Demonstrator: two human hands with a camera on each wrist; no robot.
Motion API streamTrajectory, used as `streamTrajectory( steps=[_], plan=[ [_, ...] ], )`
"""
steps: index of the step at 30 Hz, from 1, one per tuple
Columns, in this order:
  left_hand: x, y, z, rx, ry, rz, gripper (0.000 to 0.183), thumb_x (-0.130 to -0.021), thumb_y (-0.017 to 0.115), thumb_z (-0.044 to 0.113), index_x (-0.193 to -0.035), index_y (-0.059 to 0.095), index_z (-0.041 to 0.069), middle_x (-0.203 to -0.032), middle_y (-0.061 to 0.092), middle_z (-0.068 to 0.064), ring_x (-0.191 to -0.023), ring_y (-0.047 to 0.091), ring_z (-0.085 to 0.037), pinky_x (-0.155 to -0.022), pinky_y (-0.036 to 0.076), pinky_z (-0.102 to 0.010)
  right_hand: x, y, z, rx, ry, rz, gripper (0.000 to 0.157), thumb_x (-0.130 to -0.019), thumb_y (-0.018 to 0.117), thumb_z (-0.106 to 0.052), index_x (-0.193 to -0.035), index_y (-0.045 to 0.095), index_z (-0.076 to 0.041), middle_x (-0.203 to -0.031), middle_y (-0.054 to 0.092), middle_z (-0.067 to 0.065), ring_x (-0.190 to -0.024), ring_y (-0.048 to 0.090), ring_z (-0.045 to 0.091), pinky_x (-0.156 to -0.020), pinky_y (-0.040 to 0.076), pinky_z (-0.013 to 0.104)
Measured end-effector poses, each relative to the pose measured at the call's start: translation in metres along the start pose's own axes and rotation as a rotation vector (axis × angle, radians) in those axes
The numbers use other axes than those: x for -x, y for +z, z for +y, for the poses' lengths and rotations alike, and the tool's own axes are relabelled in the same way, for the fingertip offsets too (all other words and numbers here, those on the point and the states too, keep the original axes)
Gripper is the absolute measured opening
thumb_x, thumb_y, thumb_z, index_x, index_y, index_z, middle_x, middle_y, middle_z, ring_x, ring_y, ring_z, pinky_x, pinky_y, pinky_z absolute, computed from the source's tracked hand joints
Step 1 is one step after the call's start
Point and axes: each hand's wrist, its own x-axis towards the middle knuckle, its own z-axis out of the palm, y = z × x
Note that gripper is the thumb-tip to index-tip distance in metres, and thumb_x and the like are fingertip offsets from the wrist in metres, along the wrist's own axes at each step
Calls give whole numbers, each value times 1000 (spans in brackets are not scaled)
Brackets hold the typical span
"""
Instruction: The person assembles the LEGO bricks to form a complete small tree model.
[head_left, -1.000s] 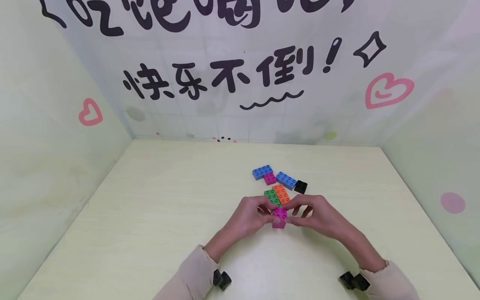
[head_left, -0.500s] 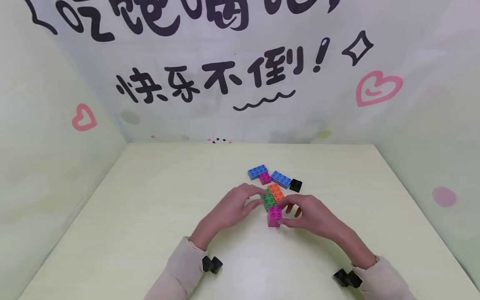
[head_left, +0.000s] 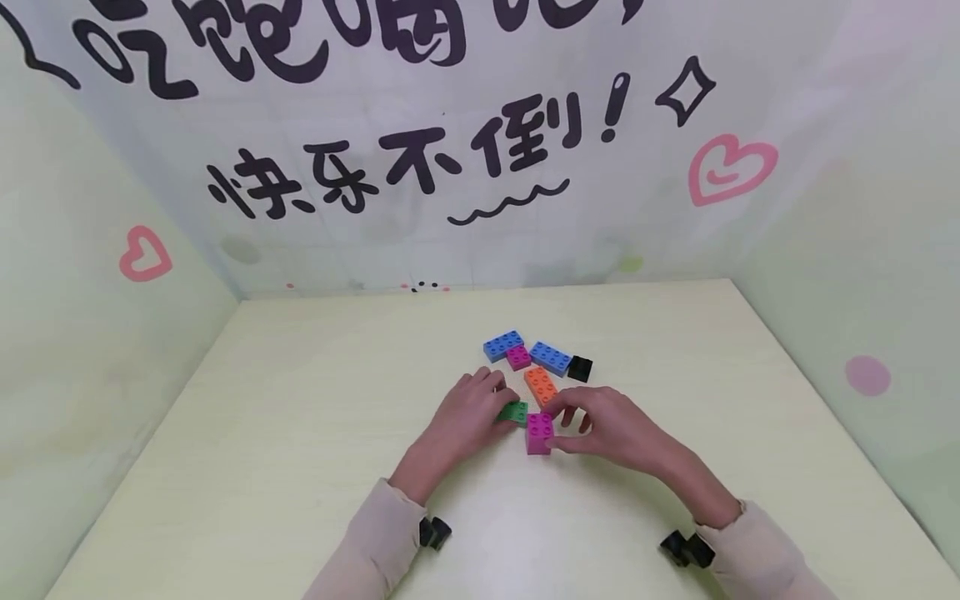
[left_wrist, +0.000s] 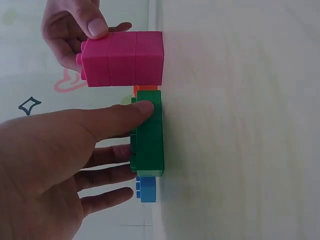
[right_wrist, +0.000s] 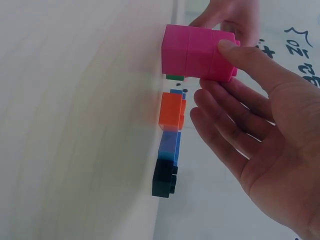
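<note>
Pinching green brick (left_wrist: 151,142), wall lettering (head_left: 422,167) “快乐不倒!”

Two hands (head_left: 467,417) (head_left: 618,427), nine bricks (head_left: 539,435)

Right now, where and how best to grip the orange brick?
Pinch the orange brick across its long sides, probably from above: it lies flat, studs up, with those sides largely exposed, while the right hand crowds its near end.

Left hand (head_left: 467,415) pinching, right hand (head_left: 613,427) pinching near it, both forearms (head_left: 375,533) slanting inward
</note>
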Motion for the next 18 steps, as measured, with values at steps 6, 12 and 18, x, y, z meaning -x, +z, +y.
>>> streamTrajectory(
  steps=[6,12,18],
  plan=[
    [0,4,-5,162,-55,22,37,-84,78,40,-112,73,17,-105,66,5,-94,53,-14,-84,45,-33,0,0,0,-6,-1,3,31,-82,82,-21,-110,69,-19,-98,64,-14,-84,61,13,-69,55,28],
    [3,-12,-6,475,-123,99,33,-84,79,30,-111,68,14,-102,66,7,-94,58,-9,-85,49,-30,0,1,1,-9,0,10,33,-81,82,-22,-111,69,-17,-100,65,-13,-85,61,13,-68,54,28],
    [8,-31,-1,648,15,108,32,-84,80,24,-112,69,15,-103,59,9,-94,57,-7,-79,51,-22,-2,3,0,0,-17,37,35,-81,83,-22,-113,69,-17,-102,66,-12,-85,62,14,-68,55,30]
  ],
)
